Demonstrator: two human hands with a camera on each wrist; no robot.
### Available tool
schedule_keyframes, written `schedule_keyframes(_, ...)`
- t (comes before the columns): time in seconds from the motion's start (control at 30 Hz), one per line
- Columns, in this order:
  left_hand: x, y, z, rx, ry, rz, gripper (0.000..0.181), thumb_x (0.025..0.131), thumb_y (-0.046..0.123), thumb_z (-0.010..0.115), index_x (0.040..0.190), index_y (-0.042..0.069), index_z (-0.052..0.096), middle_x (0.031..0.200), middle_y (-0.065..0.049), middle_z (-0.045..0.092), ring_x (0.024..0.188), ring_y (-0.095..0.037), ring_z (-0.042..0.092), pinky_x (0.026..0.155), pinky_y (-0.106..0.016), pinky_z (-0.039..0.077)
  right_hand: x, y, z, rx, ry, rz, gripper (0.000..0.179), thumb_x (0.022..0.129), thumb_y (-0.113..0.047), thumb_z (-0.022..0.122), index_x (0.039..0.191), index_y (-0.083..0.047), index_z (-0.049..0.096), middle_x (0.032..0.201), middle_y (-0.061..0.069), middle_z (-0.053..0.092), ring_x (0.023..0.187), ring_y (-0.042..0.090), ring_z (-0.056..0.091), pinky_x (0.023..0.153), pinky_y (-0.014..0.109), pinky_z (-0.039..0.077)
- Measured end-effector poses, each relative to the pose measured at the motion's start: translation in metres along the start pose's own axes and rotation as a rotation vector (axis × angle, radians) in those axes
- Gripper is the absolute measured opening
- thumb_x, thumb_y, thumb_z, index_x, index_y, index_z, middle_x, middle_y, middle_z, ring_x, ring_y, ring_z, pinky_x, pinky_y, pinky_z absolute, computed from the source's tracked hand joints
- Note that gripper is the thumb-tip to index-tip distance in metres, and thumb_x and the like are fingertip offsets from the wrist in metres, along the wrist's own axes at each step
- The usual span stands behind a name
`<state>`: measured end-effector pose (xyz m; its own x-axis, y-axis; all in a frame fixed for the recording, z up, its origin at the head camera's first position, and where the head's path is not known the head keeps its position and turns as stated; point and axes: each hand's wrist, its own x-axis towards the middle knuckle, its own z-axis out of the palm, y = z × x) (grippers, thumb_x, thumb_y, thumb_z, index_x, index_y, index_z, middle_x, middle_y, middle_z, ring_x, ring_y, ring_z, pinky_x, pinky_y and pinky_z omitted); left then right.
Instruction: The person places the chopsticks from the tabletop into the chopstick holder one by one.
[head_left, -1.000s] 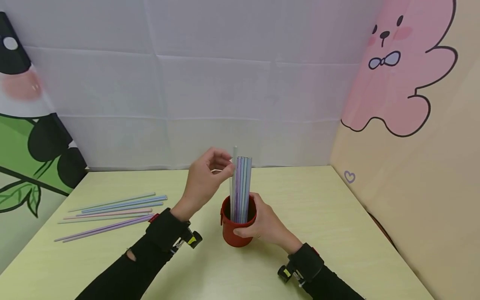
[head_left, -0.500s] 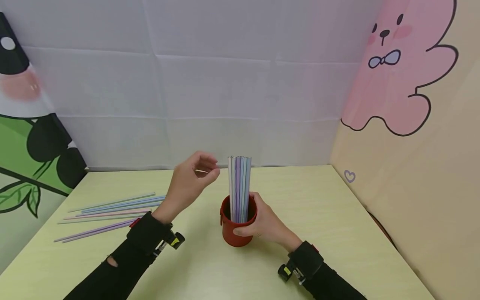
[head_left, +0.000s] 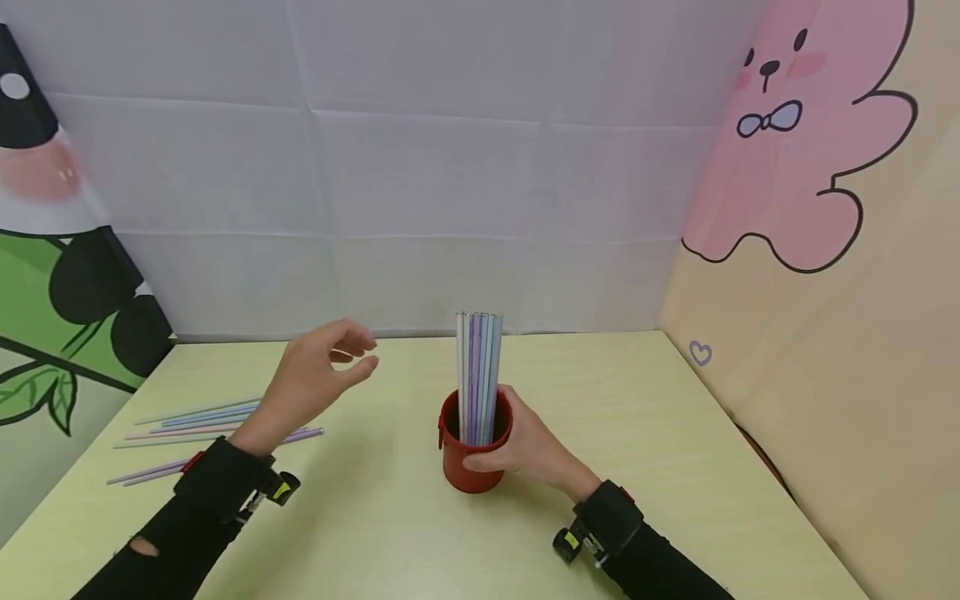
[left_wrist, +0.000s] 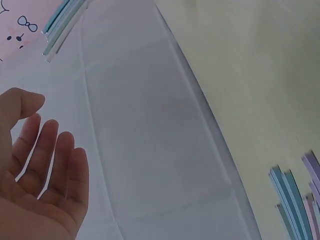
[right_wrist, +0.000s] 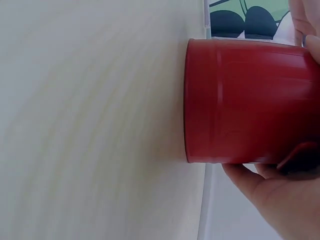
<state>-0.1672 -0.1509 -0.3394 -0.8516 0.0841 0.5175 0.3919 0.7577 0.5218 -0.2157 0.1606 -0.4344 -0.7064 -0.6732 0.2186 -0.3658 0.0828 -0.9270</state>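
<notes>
A red cup point(head_left: 471, 471) stands upright on the table, and my right hand point(head_left: 534, 446) grips its right side, thumb across the front. In the right wrist view the smooth red cup point(right_wrist: 250, 102) has fingers on both sides. A bunch of pastel straws point(head_left: 480, 375), white, purple and blue, rises upright out of it. My left hand point(head_left: 311, 375) hovers over the table to the left, fingers loosely bent, holding nothing. Below and behind that wrist lie loose straws point(head_left: 180, 429) in green, blue, pink and purple, partly hidden by the arm. The left wrist view shows the relaxed left hand point(left_wrist: 47, 170) too.
The pale wooden table point(head_left: 420, 550) meets a white cloth backdrop point(head_left: 420, 183) at its far edge. A wall with a pink bear picture point(head_left: 802, 158) borders it on the right. Another cartoon print point(head_left: 82, 300) is at the left.
My left hand has let go of a pale straw, which dropped down among the others in the cup. It then moved left toward the loose straws. My right hand keeps its grip.
</notes>
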Motion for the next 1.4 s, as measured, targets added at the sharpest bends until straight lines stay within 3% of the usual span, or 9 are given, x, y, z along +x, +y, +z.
schedule_keyframes(0.27, -0.026, -0.033, -0.022, 0.143, -0.123, -0.014, 0.021, 0.084, 0.022, 0.074, 0.101, 0.025, 0.061, 0.095, 0.011, 0.062, 0.087, -0.012, 0.059, 0.078, -0.040, 0.052, -0.005, -0.031, -0.003, 0.024, -0.054, -0.019, 0.081, 0.073, -0.012, 0.082, 0.138, -0.012, 0.033, 0.131, 0.008, 0.050, 0.117, 0.027, 0.049, 0.092, 0.046, 0.047)
schedule_keyframes(0.5, -0.050, -0.065, -0.030, 0.234, -0.279, -0.022, 0.023, 0.080, 0.020, 0.078, 0.097, 0.022, 0.063, 0.090, 0.010, 0.062, 0.083, -0.015, 0.059, 0.073, -0.038, 0.051, -0.006, -0.032, -0.003, -0.010, -0.049, -0.019, 0.081, 0.074, -0.012, 0.081, 0.138, -0.011, 0.032, 0.132, 0.009, 0.049, 0.118, 0.027, 0.048, 0.091, 0.045, 0.048)
schedule_keyframes(0.7, -0.064, -0.081, -0.034, 0.296, -0.385, -0.032, 0.022, 0.075, 0.017, 0.080, 0.090, 0.018, 0.064, 0.084, 0.007, 0.062, 0.078, -0.016, 0.058, 0.068, -0.037, 0.049, -0.006, -0.031, -0.003, 0.000, -0.047, -0.007, 0.082, 0.074, -0.012, 0.081, 0.139, -0.011, 0.031, 0.132, 0.009, 0.049, 0.118, 0.027, 0.049, 0.091, 0.045, 0.047)
schedule_keyframes(0.93, -0.073, -0.094, -0.035, 0.382, -0.417, 0.015, 0.024, 0.069, 0.010, 0.082, 0.084, 0.015, 0.064, 0.079, 0.005, 0.060, 0.072, -0.014, 0.053, 0.067, -0.038, 0.048, -0.006, -0.032, -0.004, 0.000, -0.054, -0.005, 0.082, 0.075, -0.013, 0.081, 0.139, -0.009, 0.030, 0.133, 0.010, 0.048, 0.118, 0.028, 0.048, 0.091, 0.045, 0.048)
schedule_keyframes(1.1, -0.078, -0.101, -0.034, 0.449, -0.426, 0.014, 0.022, 0.071, 0.010, 0.081, 0.081, 0.016, 0.062, 0.074, 0.007, 0.055, 0.068, -0.013, 0.045, 0.064, -0.037, 0.044, -0.006, -0.033, -0.004, 0.014, -0.060, -0.010, 0.082, 0.075, -0.011, 0.081, 0.139, -0.009, 0.030, 0.134, 0.012, 0.047, 0.119, 0.028, 0.048, 0.092, 0.046, 0.047)
schedule_keyframes(1.4, -0.082, -0.105, -0.030, 0.470, -0.415, 0.031, 0.026, 0.069, 0.007, 0.077, 0.077, 0.017, 0.055, 0.069, 0.007, 0.046, 0.064, -0.013, 0.040, 0.059, -0.033, 0.036, -0.006, -0.033, -0.004, 0.020, -0.062, -0.005, 0.082, 0.075, -0.011, 0.081, 0.139, -0.009, 0.030, 0.134, 0.012, 0.047, 0.119, 0.029, 0.047, 0.092, 0.048, 0.046)
